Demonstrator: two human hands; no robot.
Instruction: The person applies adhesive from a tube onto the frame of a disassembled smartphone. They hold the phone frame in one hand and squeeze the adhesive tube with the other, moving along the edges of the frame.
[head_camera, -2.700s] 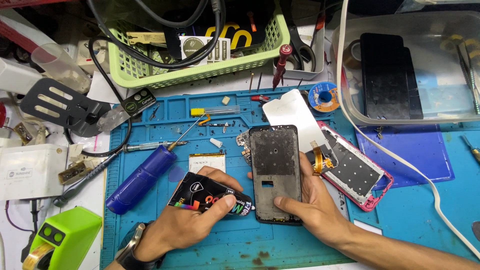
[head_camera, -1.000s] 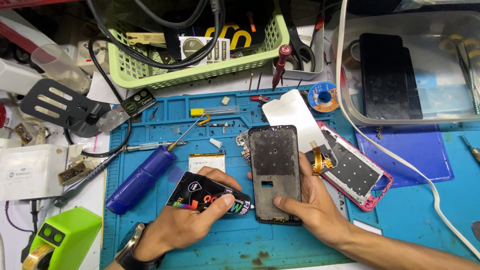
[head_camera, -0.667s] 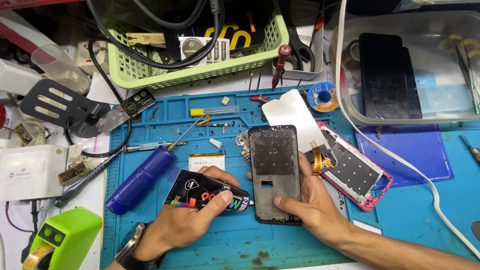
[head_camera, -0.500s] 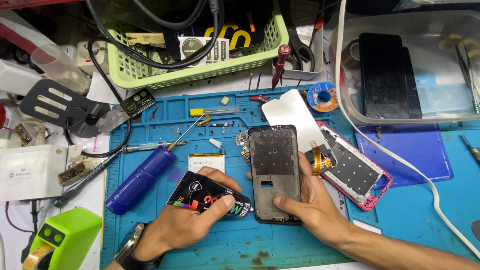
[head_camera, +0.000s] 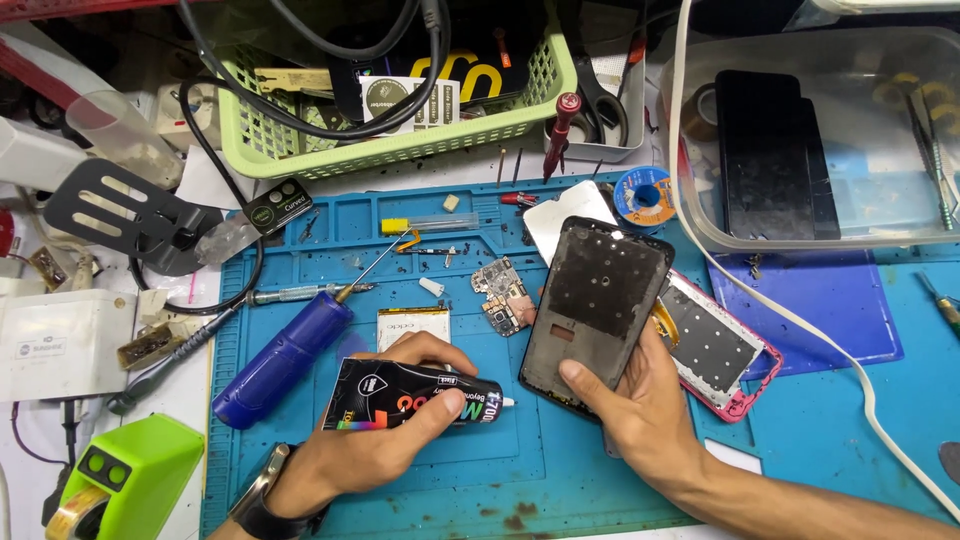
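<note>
Tilted since the earlier frame, the dark phone frame (head_camera: 598, 310) now leans right at centre, gripped by the right hand (head_camera: 640, 410). Left hand (head_camera: 385, 440) clasps a black glue tube (head_camera: 415, 396), rainbow-striped label, nozzle near the frame's lower edge, which the fingers hide.

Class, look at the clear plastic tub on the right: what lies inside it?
Inside the clear tub lie a black phone panel, a tape roll and tweezers. Anything beneath the panel is covered.
</note>
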